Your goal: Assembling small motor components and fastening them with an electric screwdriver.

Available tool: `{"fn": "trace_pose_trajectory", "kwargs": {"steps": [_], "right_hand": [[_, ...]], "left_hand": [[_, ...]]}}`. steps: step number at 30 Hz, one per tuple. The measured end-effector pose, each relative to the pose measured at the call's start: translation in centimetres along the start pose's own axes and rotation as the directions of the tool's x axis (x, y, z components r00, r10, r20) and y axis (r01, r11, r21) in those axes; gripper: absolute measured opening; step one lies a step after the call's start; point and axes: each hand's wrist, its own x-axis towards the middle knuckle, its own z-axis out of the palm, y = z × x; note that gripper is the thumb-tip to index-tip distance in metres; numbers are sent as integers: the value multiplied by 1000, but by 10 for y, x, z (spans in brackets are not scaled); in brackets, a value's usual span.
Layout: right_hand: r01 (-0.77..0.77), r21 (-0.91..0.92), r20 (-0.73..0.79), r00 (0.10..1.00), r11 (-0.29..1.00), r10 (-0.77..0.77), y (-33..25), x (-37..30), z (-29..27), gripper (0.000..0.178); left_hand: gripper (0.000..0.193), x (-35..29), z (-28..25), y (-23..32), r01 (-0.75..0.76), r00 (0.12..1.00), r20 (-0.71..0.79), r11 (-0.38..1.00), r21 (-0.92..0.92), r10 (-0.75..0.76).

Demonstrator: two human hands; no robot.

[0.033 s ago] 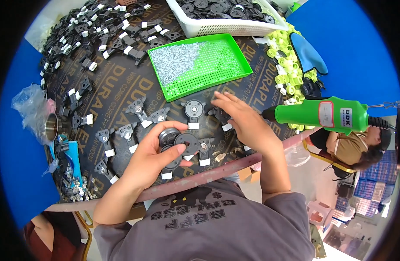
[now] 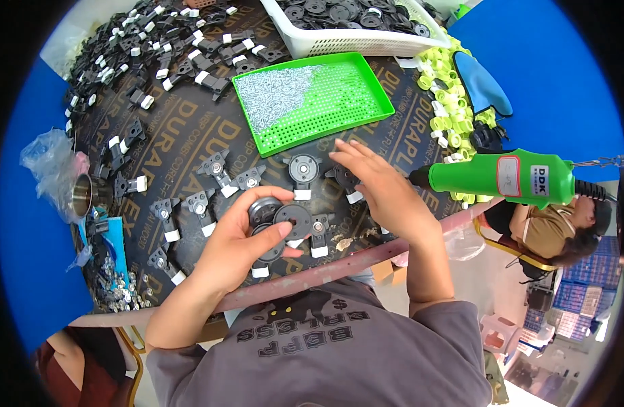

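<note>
My left hand point(image 2: 232, 247) is closed around several black round discs point(image 2: 293, 218), held just above the near part of the table. My right hand point(image 2: 388, 193) has its fingers stretched out and partly covers a black bracket with a disc on it point(image 2: 344, 178); whether a fingertip touches it, I cannot tell. Left of that lies another white-tipped bracket with a grey-black disc point(image 2: 303, 169). Brackets without discs, such as one bracket point(image 2: 217, 171) and another bracket point(image 2: 199, 209), are spread left of my hands. One more bracket point(image 2: 319, 234) sits beside the held discs.
A green perforated tray point(image 2: 332, 129) of small screws lies beyond my hands. A green power screwdriver point(image 2: 502, 180) hangs at right. Farther off are a white basket point(image 2: 366, 46) of discs, piled brackets point(image 2: 203, 61) and yellow-green rings point(image 2: 454, 108). A metal cup point(image 2: 88, 193) stands left.
</note>
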Motion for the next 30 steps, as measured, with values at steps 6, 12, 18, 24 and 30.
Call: {"fn": "trace_pose_trajectory", "kwargs": {"steps": [6,12,18,24,30], "right_hand": [[85,300,-160,986,950,-37,-46,-44,-11,47],[241,242,-316,935,940,-159,-48,-67,13,52],[43,488,-324,936,872,135,-39,-90,15,25],[240,229,-314,935,943,-162,-28,-100,10,27],[81,133,-383,923,988,-24,-32,-125,9,59]], "left_hand": [[32,-11,33,-15,-83,989,-122,997,-8,81],[26,-19,62,-46,-134,981,-152,988,-73,122],[25,-20,79,-82,-92,986,-153,979,-180,65],[17,-18,81,-94,-26,999,24,976,217,21],[22,-6,97,-107,-87,985,-145,995,53,94]]}}
